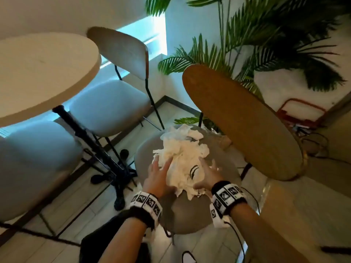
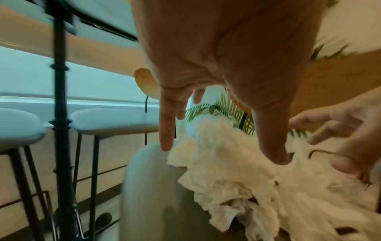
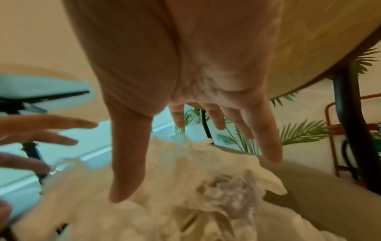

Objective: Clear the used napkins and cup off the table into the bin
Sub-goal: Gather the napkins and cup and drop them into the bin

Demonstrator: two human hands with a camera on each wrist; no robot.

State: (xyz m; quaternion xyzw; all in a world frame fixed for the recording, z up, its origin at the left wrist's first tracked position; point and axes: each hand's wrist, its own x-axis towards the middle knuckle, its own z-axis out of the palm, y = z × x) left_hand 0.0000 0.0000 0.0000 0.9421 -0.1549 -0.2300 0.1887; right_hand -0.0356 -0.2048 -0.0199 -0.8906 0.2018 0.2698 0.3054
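A heap of crumpled white napkins (image 1: pixel 182 154) (image 2: pixel 226 179) (image 3: pixel 185 203) sits piled on the mouth of a round grey bin (image 1: pixel 182 215) (image 2: pixel 148 187) (image 3: pixel 309 187). Among them lies a white piece with black curved stripes (image 1: pixel 193 172); I cannot tell whether it is the cup. My left hand (image 1: pixel 159 173) (image 2: pixel 220 146) is at the heap's left side, fingers straight and spread. On the heap's right side my right hand (image 1: pixel 209 173) (image 3: pixel 195 163) is spread the same way. Neither hand grips anything. The bin's inside is hidden.
A round beige table (image 1: pixel 38 73) on a black pedestal (image 1: pixel 114 168) stands to the left with pale cushioned chairs (image 1: pixel 114 111). A brown wooden round top (image 1: pixel 237 120) overhangs the bin's right. Behind are a palm plant (image 1: pixel 266 44), a red frame (image 1: pixel 300 114) and floor cables.
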